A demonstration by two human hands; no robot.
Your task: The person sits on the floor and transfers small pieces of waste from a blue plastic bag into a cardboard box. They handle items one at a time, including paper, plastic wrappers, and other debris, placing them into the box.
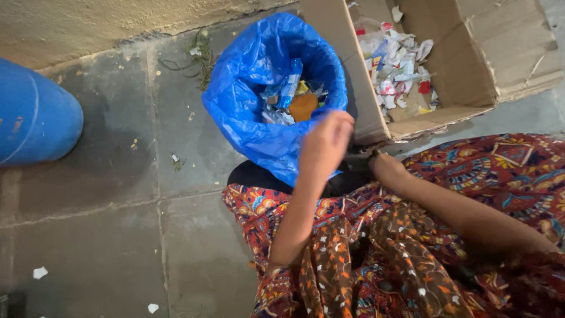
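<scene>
Hovering loosely curled over the blue bag (247, 112) — left hand (325, 143); right hand (385, 166) low, grip unclear.

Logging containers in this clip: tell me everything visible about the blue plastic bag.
The blue plastic bag is thin, glossy and crinkled. It stands open-mouthed on the paved floor, against the cardboard box. Inside lie torn wrappers and paper scraps and one orange piece. The left hand hangs over its near rim; contact is unclear.

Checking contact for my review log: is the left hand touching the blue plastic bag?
Cannot tell. In the head view the left hand overlaps the near rim of the blue plastic bag, but it is motion-blurred and neither contact nor a gap shows.
</scene>
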